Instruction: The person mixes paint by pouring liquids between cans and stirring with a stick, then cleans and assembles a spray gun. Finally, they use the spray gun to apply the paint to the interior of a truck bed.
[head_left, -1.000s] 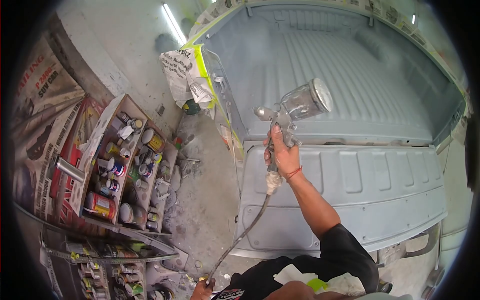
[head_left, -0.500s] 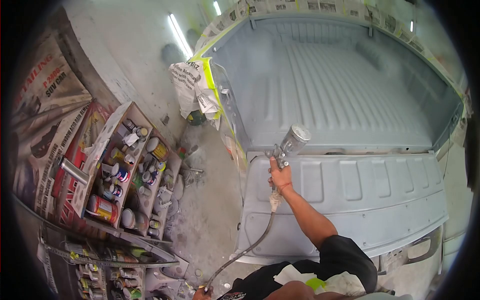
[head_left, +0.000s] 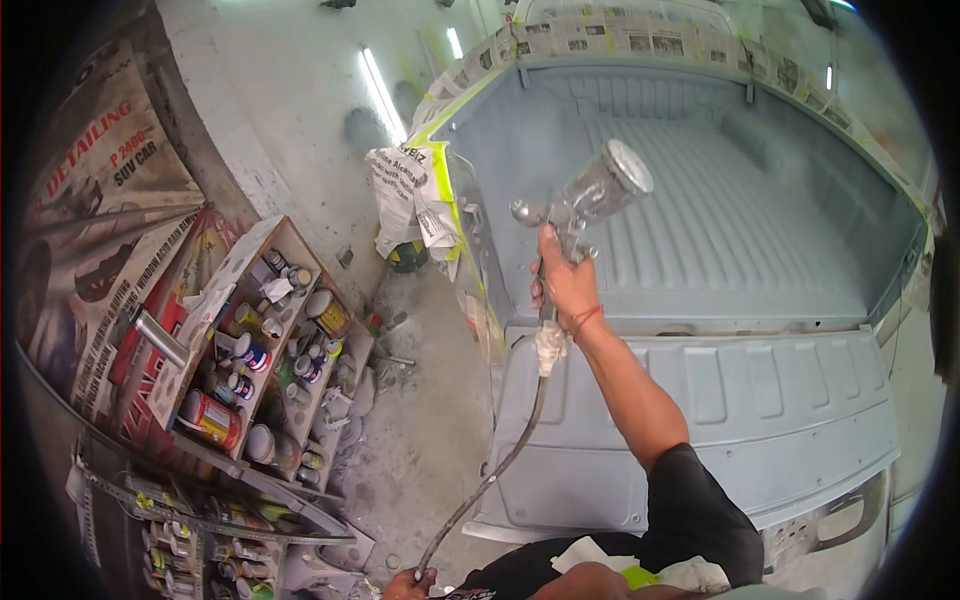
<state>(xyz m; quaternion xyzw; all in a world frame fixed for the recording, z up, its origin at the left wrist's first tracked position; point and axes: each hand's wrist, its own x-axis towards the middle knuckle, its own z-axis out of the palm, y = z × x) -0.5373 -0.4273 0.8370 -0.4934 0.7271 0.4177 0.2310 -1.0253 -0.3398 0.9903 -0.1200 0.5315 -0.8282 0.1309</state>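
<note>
My right hand (head_left: 568, 283) is wrapped round the handle of a metal spray gun (head_left: 570, 215) with a cup (head_left: 622, 178) on top, held up over the near left part of a grey truck bed (head_left: 680, 220). From the handle, with pale tape wound at the joint, a dark hose (head_left: 500, 468) curves down to the lower left. There my left hand (head_left: 409, 584) is closed round the hose at the bottom edge. The lowered grey tailgate (head_left: 720, 400) lies below and beside my right forearm.
Wooden shelves (head_left: 290, 350) with paint cans stand at the left, in front of a printed banner (head_left: 130, 170). Newspaper masking (head_left: 400, 195) with yellow-green tape covers the truck's left corner. More cans fill a lower rack (head_left: 200, 560). Concrete floor (head_left: 430, 400) lies between shelves and truck.
My right hand has raised the spray gun and stretched it further forward, from above the tailgate hinge to over the bed. The view has tilted slightly upward. My left hand still holds the hose.
</note>
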